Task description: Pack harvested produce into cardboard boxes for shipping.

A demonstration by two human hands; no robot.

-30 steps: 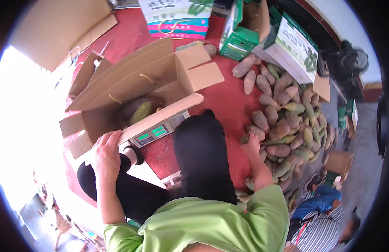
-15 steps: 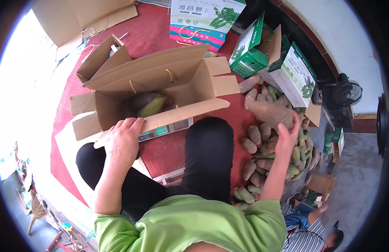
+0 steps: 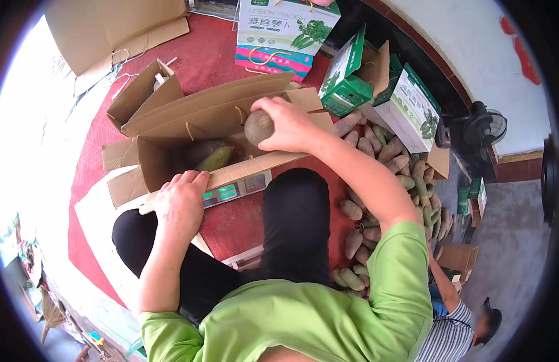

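Observation:
An open cardboard box (image 3: 125, 155) with yellow rope handles stands in front of me, its flaps spread. Inside it lie a green radish (image 3: 216, 158) and darker, soil-covered ones partly in shadow. My left hand (image 3: 181, 199) grips the near flap of the box at its left end, fingers over the edge. Over the right part of the box, my right hand (image 3: 285, 128) is closed around a brown, muddy radish (image 3: 259, 128), whose rounded end faces left. A scale with a lit green display (image 3: 227, 192) shows under the near flap.
To my right, a heap of radishes (image 3: 391, 149) lies on the red carpet (image 3: 231, 229). Green-and-white cartons (image 3: 412, 108) stand beyond it, near a black fan (image 3: 485, 123). A person in a striped shirt (image 3: 445, 338) is at the lower right. A smaller open box (image 3: 148, 90) sits behind mine.
My right hand has carried the radish from the heap leftward to over the box. My left hand stays on the flap. A bit of a hand has appeared at the top edge, by the white carton.

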